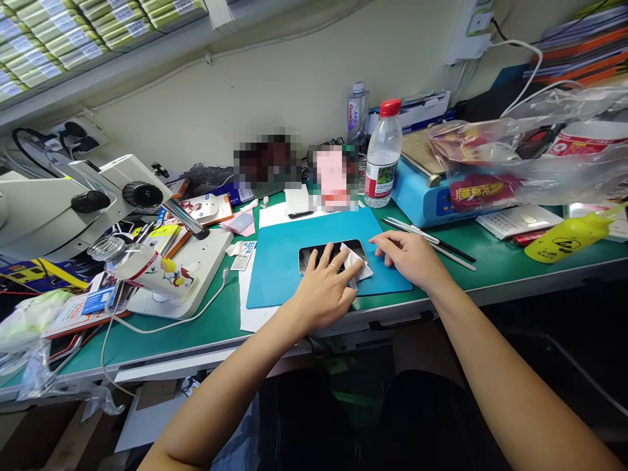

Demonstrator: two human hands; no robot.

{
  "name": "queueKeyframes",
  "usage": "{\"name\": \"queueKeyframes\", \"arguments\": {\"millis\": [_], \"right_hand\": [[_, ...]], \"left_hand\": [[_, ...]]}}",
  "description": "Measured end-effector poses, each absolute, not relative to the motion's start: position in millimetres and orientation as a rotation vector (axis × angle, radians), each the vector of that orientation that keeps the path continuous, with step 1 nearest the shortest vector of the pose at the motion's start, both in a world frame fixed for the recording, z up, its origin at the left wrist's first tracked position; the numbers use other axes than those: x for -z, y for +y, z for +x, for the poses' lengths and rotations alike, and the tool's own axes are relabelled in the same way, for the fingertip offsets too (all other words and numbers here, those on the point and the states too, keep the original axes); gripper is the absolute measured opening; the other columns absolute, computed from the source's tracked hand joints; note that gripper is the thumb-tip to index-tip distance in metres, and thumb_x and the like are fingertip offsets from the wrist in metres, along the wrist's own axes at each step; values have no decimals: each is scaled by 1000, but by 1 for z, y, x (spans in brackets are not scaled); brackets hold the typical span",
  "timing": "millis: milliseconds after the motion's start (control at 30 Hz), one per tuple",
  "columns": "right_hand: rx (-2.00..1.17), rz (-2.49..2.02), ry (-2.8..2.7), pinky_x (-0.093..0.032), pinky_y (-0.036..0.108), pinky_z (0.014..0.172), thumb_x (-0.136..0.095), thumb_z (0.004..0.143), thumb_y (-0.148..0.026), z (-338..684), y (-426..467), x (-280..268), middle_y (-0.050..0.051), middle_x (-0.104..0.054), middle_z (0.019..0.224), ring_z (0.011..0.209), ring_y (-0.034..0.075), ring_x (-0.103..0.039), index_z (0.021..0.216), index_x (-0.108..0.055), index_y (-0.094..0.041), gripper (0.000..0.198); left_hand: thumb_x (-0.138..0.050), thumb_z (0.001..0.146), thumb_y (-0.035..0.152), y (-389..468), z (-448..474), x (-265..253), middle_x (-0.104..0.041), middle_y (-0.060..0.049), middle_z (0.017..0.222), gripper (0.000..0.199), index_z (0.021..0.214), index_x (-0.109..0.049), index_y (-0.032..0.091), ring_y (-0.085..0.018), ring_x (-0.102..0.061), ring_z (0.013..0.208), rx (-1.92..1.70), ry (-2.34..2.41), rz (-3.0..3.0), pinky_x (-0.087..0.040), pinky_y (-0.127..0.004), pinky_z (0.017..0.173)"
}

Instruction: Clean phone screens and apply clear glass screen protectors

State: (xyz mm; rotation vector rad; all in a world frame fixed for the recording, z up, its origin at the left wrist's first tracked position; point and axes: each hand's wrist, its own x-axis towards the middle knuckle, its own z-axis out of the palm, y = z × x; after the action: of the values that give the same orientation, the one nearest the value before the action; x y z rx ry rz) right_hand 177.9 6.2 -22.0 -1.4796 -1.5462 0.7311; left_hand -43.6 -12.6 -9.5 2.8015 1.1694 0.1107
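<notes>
A phone (321,252) with a dark screen lies flat on a blue mat (279,281). My left hand (326,288) rests over it, fingers spread and a ring on one of them. Under its fingertips, at the phone's right part, is a crumpled white wipe (364,272). Just right of the phone, my right hand (405,256) hovers or rests at the mat's edge, its fingers loosely bent and a little apart. Nothing shows in it. Thin black and white sticks (449,250), perhaps tweezers or tools, lie behind that hand.
A microscope stand (210,261) and a glass bottle (147,271) stand left, with a white cable (171,325) nearby. Behind the mat are a red-capped water bottle (383,157) and a blue scale (422,196). A yellow squeeze bottle (564,239) lies right.
</notes>
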Motion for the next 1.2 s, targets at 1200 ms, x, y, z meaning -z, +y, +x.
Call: {"name": "queueKeyframes", "arguments": {"millis": [1200], "right_hand": [[-667, -1601, -1542, -44, 33, 51, -58, 91, -59, 174, 9, 21, 4, -66, 62, 53, 18, -56, 81, -75, -22, 42]], "left_hand": [[-49, 102, 43, 61, -166, -5, -61, -10, 145, 41, 130, -69, 19, -31, -39, 149, -212, 815, 2933, -38, -51, 119]]}}
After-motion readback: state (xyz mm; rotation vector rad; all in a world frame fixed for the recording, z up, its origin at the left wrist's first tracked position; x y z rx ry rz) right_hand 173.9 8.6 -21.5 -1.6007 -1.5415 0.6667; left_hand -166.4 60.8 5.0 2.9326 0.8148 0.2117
